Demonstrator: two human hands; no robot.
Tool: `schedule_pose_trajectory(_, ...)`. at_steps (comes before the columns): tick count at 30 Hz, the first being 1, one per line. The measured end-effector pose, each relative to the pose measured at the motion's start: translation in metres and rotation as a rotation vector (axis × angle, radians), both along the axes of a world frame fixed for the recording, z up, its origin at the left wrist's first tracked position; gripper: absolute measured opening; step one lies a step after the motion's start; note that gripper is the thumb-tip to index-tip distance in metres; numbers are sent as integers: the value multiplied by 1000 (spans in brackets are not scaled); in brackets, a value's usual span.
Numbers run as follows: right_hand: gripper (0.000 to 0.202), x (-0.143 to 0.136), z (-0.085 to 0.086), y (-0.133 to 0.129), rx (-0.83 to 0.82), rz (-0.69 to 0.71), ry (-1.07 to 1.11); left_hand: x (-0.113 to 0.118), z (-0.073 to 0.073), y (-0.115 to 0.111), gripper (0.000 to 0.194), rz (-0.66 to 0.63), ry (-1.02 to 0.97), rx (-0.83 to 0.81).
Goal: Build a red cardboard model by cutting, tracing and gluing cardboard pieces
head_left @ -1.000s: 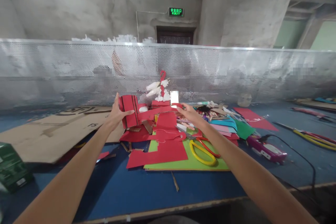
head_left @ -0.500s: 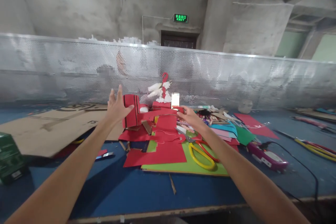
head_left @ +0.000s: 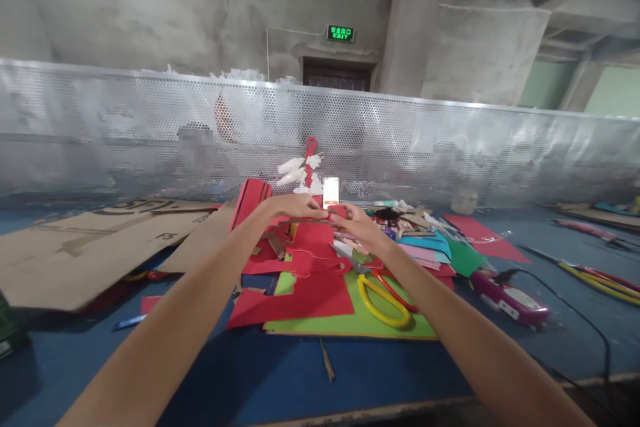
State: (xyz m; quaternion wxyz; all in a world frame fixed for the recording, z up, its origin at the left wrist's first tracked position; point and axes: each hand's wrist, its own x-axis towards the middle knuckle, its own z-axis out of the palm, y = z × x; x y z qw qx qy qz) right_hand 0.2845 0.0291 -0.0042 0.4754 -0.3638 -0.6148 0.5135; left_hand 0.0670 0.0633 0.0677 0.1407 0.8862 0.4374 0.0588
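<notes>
The left hand (head_left: 301,205) and right hand (head_left: 357,223) pinch a red paper strip (head_left: 337,209) above the cluttered worktop (head_left: 250,377), beyond the scissors (head_left: 396,322). It looks light, flexible and easily creased; fingertip holds along its edges should suit.
</notes>
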Motion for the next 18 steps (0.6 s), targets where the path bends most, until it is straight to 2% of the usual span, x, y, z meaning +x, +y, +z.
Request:
schedule_pose_trajectory(7,44,1,10,-14,-46,113,-21,-20,-15,18,42,-90,-54,-105)
schedule_pose_trajectory(11,46,2,6,-10,-124,154,8,-21,-18,20,44,-48,-88,-85)
schedule_pose_trajectory(16,20,0,-4,1,-151,76,27,-14,-15,16,45,46,-85,54)
schedule_pose_trajectory(18,15,-2,-7,4,-158,30,63,-12,-15,17,43,45,-89,95)
